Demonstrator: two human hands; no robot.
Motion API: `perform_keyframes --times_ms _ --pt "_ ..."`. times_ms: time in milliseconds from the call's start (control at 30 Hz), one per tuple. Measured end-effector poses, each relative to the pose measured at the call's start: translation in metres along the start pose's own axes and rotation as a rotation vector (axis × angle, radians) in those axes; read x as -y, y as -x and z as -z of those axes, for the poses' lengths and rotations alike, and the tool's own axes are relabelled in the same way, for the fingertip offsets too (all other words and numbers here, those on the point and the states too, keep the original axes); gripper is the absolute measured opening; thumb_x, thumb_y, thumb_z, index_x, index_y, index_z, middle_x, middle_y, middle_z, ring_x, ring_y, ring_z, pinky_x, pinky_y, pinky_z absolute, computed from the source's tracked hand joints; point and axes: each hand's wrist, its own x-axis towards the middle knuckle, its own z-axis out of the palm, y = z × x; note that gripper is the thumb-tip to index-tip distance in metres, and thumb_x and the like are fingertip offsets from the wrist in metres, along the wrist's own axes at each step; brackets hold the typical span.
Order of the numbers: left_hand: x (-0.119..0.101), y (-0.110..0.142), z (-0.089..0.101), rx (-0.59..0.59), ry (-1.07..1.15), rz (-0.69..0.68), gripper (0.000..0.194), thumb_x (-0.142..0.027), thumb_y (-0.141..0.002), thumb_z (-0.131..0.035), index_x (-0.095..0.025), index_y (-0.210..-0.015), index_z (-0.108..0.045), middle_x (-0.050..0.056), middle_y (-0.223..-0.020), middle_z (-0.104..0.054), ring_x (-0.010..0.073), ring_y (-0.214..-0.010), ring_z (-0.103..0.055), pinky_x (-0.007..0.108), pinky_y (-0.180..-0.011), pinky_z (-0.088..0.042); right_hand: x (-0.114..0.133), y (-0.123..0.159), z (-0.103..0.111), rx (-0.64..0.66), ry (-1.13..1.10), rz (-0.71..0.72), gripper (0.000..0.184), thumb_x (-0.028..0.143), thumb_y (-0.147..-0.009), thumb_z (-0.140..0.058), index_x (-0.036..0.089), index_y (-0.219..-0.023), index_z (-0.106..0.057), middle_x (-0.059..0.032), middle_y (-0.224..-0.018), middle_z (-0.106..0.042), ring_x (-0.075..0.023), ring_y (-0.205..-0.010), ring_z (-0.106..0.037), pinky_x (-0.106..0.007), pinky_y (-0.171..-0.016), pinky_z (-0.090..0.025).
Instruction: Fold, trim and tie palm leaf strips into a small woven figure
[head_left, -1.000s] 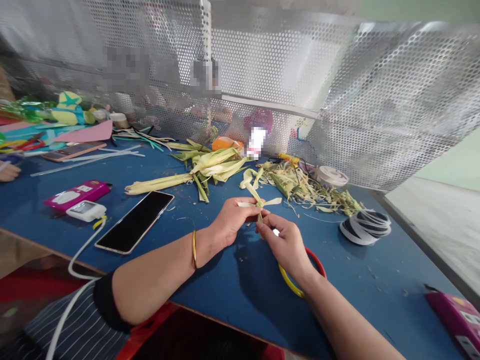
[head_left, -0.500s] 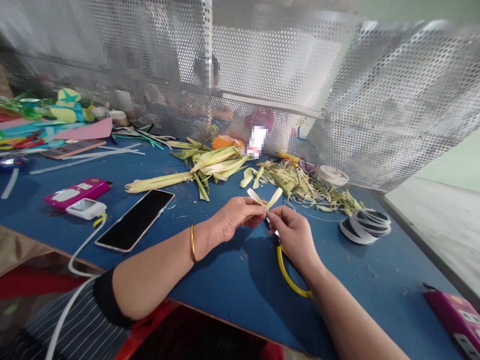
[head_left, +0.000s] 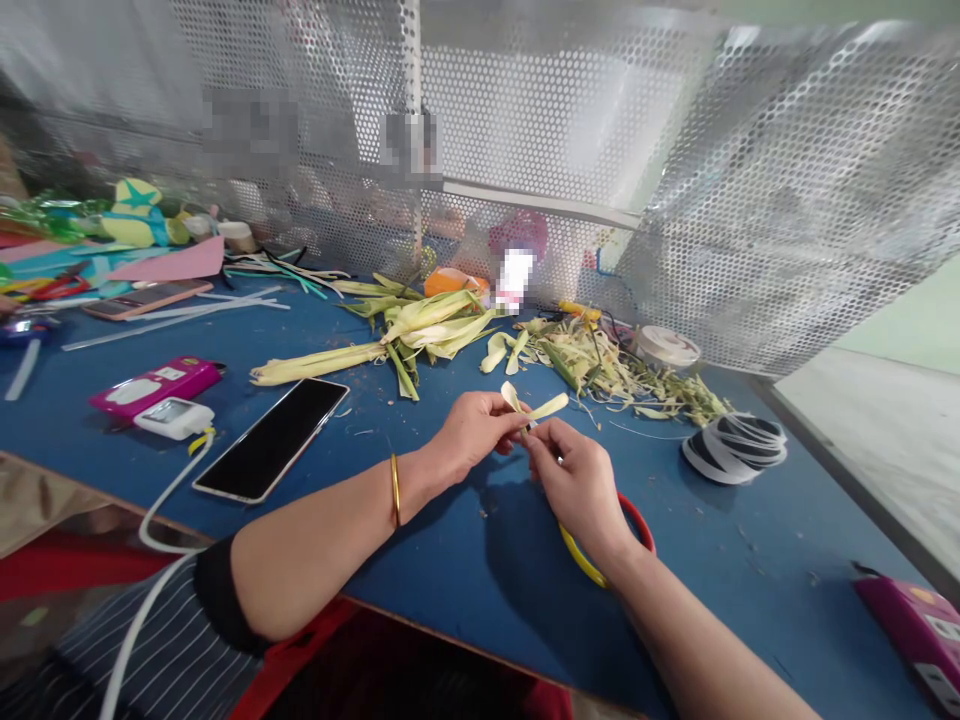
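My left hand, with a gold bangle on the wrist, pinches a small pale corn husk piece between thumb and fingers. Two petal-like ends of the husk stand out above the fingertips in a V. Close against it, my right hand has its fingers closed at the lower end of the same piece, which the fingers mostly hide. Scissors with yellow and red handles show beneath my right hand. Whether they lie on the table or hang from that hand, I cannot tell. Two cut husk petals lie just beyond.
Corn husks and a heap of husk scraps lie along the perforated screen. A black phone and magenta power strip are left on the blue table; a white strip coil is right.
The husk piece has turned between my fingers, its petal ends shifting from spread sideways to a V. My right hand has moved slightly up. At far left, another person's hand has drawn back.
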Motion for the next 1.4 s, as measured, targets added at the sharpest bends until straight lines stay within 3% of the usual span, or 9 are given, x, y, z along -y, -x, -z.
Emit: perform_keyframes --times_ms 100,233,333,467,700,867,1200,1300,1400 --pt "-0.001 -0.002 0.004 0.073 -0.024 0.041 0.014 -0.025 -0.077 -0.071 -0.012 -0.071 -0.067 -0.002 -0.054 -0.057 0.0075 -0.046 -0.050 0.022 -0.049 -0.042 -0.001 -0.003 0.010 -0.024 0.025 0.014 0.030 0.037 -0.090 -0.053 0.020 -0.067 -0.060 0.0027 -0.057 -0.057 -0.0125 -0.054 -0.048 -0.025 -0.054 -0.035" --pt "-0.006 -0.001 0.007 0.266 -0.060 0.120 0.035 -0.047 -0.071 -0.074 -0.013 -0.070 -0.066 -0.001 -0.055 -0.058 0.0097 -0.046 -0.053 0.026 -0.053 -0.047 -0.006 -0.015 0.030 -0.251 0.130 0.081 0.024 0.040 -0.088 -0.057 0.022 -0.085 -0.072 -0.0033 -0.082 -0.068 -0.0179 -0.075 -0.059 -0.028 -0.066 -0.040" --pt "-0.007 0.004 0.005 0.365 -0.126 0.133 0.040 -0.052 -0.065 -0.076 -0.014 -0.069 -0.067 -0.002 -0.052 -0.056 0.0095 -0.046 -0.051 0.024 -0.051 -0.043 -0.009 -0.020 0.033 -0.079 -0.020 0.001 0.024 0.041 -0.081 -0.063 0.021 -0.087 -0.074 -0.0053 -0.087 -0.069 -0.0203 -0.081 -0.061 -0.030 -0.070 -0.042" --pt "-0.002 0.009 0.001 0.409 -0.220 0.068 0.036 -0.047 -0.064 -0.076 -0.015 -0.057 -0.062 -0.003 -0.048 -0.052 0.0080 -0.046 -0.046 0.022 -0.049 -0.037 -0.009 -0.019 0.023 0.133 -0.350 -0.207 0.025 0.043 -0.073 -0.069 0.018 -0.071 -0.067 0.0006 -0.063 -0.060 -0.0139 -0.060 -0.050 -0.026 -0.057 -0.037" --pt "-0.002 0.010 0.002 0.446 -0.284 0.026 0.037 -0.045 -0.068 -0.072 -0.016 -0.051 -0.058 -0.003 -0.048 -0.049 0.0084 -0.049 -0.043 0.023 -0.052 -0.035 -0.016 -0.015 0.010 -0.135 -0.375 -0.204 0.020 0.035 -0.072 -0.069 0.019 -0.063 -0.062 0.0032 -0.057 -0.055 -0.0113 -0.055 -0.043 -0.024 -0.053 -0.034" --pt "-0.002 0.012 0.002 0.518 -0.319 -0.010 0.033 -0.041 -0.072 -0.068 -0.016 -0.051 -0.058 -0.003 -0.047 -0.049 0.0087 -0.048 -0.042 0.023 -0.050 -0.032 -0.019 -0.011 0.001 -0.200 -0.364 -0.213 0.018 0.034 -0.074 -0.069 0.019 -0.065 -0.063 0.0036 -0.056 -0.055 -0.0112 -0.053 -0.043 -0.024 -0.050 -0.034" --pt "-0.003 0.009 -0.002 0.188 -0.068 0.044 0.038 -0.048 -0.078 -0.065 -0.015 -0.060 -0.061 0.000 -0.057 -0.057 0.0074 -0.049 -0.047 0.022 -0.050 -0.034 -0.024 -0.030 0.027 -0.281 -0.640 -0.395 0.039 0.056 -0.070 -0.073 0.019 -0.079 -0.066 0.0003 -0.071 -0.060 -0.0114 -0.058 -0.053 -0.023 -0.052 -0.041" --pt "-0.004 0.008 -0.001 0.204 -0.040 0.073 0.043 -0.054 -0.080 -0.061 -0.015 -0.062 -0.060 0.001 -0.059 -0.060 0.0076 -0.048 -0.048 0.023 -0.050 -0.034 -0.020 -0.029 0.025 -0.053 -0.852 -0.536 0.042 0.053 -0.060 -0.082 0.017 -0.073 -0.065 0.0044 -0.060 -0.051 -0.0072 -0.049 -0.043 -0.022 -0.047 -0.037" --pt "-0.004 0.010 -0.001 0.260 -0.037 0.078 0.043 -0.056 -0.075 -0.066 -0.015 -0.062 -0.060 0.000 -0.057 -0.058 0.0080 -0.049 -0.048 0.022 -0.049 -0.033 -0.014 -0.024 0.019 0.077 -0.910 -0.501 0.039 0.046 -0.056 -0.086 0.015 -0.069 -0.066 0.0052 -0.056 -0.049 -0.0059 -0.047 -0.040 -0.021 -0.046 -0.034"
